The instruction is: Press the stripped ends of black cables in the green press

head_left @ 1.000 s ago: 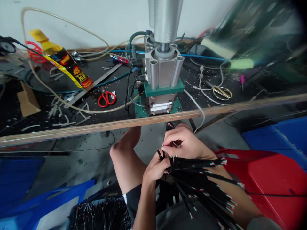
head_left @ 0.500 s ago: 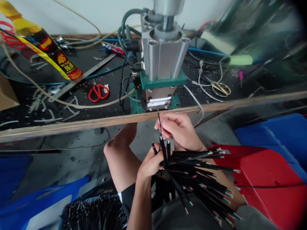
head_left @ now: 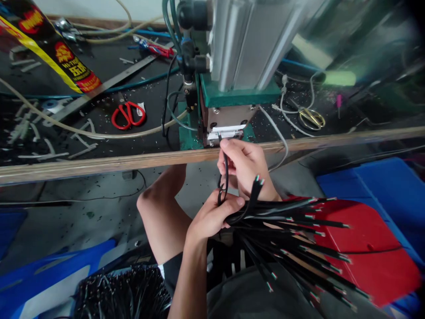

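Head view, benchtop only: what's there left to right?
Yellow bottle → red scissors → green-based press → gold scissors → pink-handled tool.

the press (head_left: 245, 48) is cut off by the top edge, as is the yellow packet (head_left: 49, 48). the far right of the tabletop (head_left: 365, 66) is a blur. the cable tip (head_left: 220, 138) at the press mouth is too small to tell.
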The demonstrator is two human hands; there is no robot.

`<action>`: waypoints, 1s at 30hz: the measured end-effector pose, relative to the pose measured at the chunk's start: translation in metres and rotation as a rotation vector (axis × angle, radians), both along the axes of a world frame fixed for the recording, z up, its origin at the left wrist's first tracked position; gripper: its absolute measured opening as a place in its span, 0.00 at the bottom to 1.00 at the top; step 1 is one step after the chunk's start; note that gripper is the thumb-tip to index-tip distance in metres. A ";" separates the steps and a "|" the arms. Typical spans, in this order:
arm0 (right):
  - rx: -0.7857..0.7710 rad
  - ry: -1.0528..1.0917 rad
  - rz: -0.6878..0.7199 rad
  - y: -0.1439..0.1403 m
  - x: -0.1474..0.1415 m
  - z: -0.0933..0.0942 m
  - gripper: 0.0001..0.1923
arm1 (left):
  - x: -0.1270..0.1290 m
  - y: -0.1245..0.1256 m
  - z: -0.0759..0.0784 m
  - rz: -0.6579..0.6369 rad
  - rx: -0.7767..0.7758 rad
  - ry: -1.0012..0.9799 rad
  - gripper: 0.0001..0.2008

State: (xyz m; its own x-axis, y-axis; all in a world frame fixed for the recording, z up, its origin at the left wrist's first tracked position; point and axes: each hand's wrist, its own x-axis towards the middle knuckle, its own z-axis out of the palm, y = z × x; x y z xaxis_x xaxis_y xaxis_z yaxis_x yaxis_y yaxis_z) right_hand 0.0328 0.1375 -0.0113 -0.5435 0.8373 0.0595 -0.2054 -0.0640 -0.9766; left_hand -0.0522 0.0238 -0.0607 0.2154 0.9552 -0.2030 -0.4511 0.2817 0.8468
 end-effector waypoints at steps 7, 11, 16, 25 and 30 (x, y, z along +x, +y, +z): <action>0.082 -0.077 -0.138 0.003 -0.009 0.001 0.26 | -0.005 -0.002 0.010 0.038 -0.043 0.025 0.27; 0.083 -0.066 -0.148 0.000 -0.011 0.006 0.26 | -0.008 -0.003 0.012 0.051 -0.041 0.018 0.25; 0.081 -0.085 -0.156 -0.001 -0.013 0.007 0.27 | -0.009 -0.003 0.015 0.071 -0.038 0.049 0.25; 0.026 -0.038 -0.151 0.002 -0.016 0.007 0.28 | -0.008 -0.004 0.016 0.108 -0.065 0.094 0.24; 0.040 -0.054 -0.165 0.002 -0.016 0.007 0.27 | -0.008 -0.005 0.013 0.129 -0.114 0.108 0.21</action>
